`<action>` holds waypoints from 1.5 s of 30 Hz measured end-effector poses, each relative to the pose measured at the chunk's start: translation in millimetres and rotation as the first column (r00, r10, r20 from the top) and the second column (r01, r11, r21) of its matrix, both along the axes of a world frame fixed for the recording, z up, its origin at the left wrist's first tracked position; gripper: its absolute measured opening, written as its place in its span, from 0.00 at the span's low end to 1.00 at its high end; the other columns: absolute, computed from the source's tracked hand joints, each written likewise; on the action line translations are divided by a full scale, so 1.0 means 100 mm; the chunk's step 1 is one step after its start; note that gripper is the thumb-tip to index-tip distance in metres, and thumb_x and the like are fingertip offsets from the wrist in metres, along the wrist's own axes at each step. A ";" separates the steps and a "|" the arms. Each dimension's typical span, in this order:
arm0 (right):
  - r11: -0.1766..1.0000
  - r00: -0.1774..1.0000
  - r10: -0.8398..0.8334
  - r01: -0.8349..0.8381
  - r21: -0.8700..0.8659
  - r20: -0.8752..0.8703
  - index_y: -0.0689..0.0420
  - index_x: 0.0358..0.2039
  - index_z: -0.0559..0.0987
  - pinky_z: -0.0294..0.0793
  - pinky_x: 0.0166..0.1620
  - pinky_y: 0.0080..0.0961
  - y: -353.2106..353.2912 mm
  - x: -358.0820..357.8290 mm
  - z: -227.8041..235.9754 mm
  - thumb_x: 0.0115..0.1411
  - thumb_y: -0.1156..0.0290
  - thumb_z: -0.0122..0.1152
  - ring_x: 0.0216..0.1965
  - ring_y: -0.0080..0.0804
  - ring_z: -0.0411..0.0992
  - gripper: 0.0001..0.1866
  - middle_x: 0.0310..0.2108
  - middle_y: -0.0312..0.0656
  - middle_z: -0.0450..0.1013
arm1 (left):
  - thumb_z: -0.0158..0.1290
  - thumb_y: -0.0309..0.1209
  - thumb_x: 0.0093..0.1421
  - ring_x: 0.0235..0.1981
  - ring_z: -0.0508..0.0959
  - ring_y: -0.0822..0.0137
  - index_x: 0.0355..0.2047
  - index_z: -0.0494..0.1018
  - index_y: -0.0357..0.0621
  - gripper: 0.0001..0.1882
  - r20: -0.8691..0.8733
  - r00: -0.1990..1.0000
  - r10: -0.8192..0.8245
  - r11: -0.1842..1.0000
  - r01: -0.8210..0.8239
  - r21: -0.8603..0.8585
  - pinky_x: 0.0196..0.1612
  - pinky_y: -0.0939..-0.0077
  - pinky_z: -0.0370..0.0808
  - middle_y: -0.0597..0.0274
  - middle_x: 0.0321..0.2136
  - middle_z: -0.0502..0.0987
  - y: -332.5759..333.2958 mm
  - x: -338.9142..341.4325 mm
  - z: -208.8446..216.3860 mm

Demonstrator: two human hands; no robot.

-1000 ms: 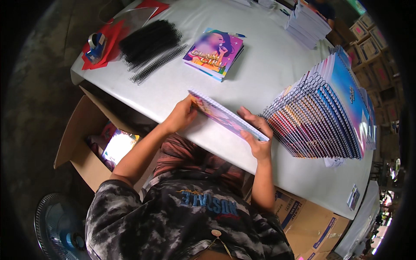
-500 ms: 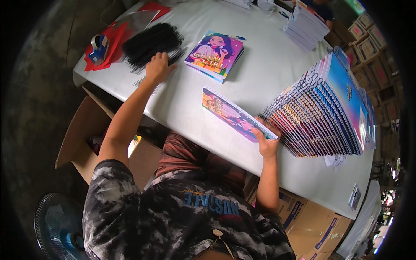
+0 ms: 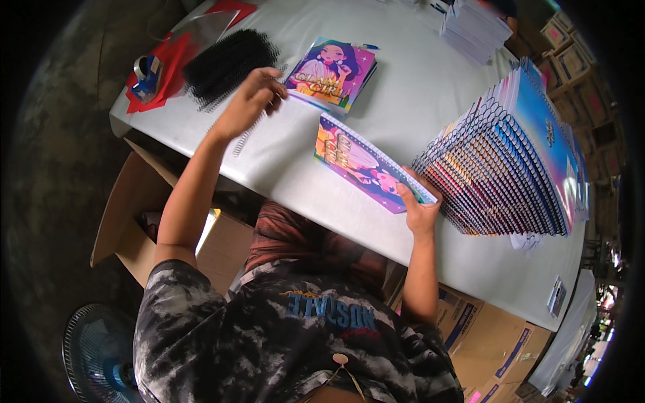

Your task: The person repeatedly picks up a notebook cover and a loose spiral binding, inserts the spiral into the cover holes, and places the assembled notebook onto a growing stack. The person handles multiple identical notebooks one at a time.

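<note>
My right hand (image 3: 421, 203) grips the end of an unbound notebook (image 3: 359, 169), thumb on its illustrated cover. A row of punched holes runs along the notebook's upper edge, and it is tilted above the table's near side. My left hand (image 3: 252, 101) is in the air with fingers curled, between a pile of black spiral coils (image 3: 228, 66) and a small stack of matching notebooks (image 3: 328, 72). Whatever those fingers hold, if anything, is hidden and slightly blurred. Just below that hand, a loose spiral coil (image 3: 246, 140) shows near the table edge.
Spiral-bound notebooks (image 3: 500, 168) stand in a tall leaning stack at the right. A blue tape dispenser (image 3: 146, 79) sits on red sheets (image 3: 176, 60) at far left. White paper stacks (image 3: 474, 30) lie at the back. An open cardboard box (image 3: 134, 208) and a fan (image 3: 97, 352) are below left.
My left hand has come off the coil pile toward the right, its fingers now curled. The notebook in my right hand has turned slightly, showing more of its cover.
</note>
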State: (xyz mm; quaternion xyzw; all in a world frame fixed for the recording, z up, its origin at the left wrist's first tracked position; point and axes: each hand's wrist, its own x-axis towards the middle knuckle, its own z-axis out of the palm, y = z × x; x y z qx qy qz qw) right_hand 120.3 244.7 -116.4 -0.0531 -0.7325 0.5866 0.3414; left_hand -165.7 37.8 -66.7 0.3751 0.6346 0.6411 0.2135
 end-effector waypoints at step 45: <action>0.976 1.000 0.020 -0.016 0.216 -0.018 0.63 0.42 0.77 0.74 0.45 0.25 -0.25 0.00 0.05 0.48 0.90 0.51 0.42 0.37 0.75 0.20 0.40 0.48 0.75 | 0.60 0.29 0.45 0.34 0.73 0.59 0.30 0.70 0.41 0.12 -0.856 0.220 -0.468 0.861 -0.104 -0.498 0.40 0.68 0.69 0.60 0.28 0.72 0.16 0.63 0.79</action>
